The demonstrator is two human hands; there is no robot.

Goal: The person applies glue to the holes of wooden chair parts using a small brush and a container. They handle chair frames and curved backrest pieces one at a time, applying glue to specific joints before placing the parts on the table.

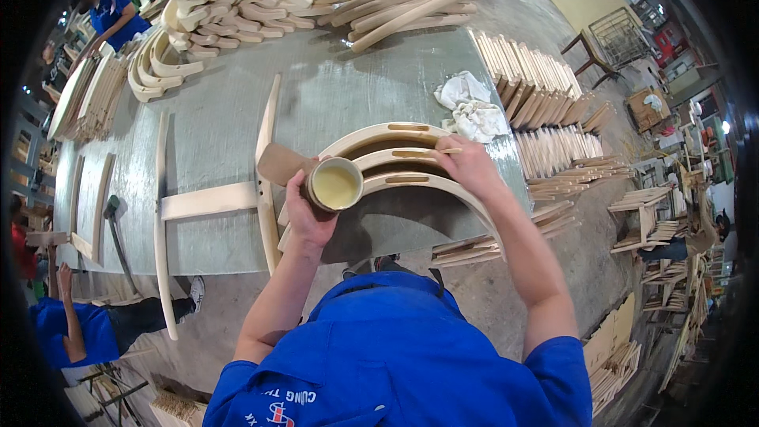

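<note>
My left hand (307,215) is wrapped round a cup (335,185) of pale yellow, glue-like liquid, held above the table. Three curved wooden rails (356,142) stand side by side in front of me, each with a long slot in its top edge. Over the middle rail, at the right end of its slot, my right hand (473,168) pinches a thin light stick (448,150). How far the stick's tip reaches into the slot cannot be told. Just left of the cup lies an H-shaped wooden frame (209,201), with a brownish flat piece (278,164) beside it.
White rags (470,107) lie on the grey table (356,71) at right. Curved wooden parts (229,0) are heaped along the far side. Stacked slats (530,71) stand beyond the right edge. A hammer (115,213) and a co-worker (79,332) are at left.
</note>
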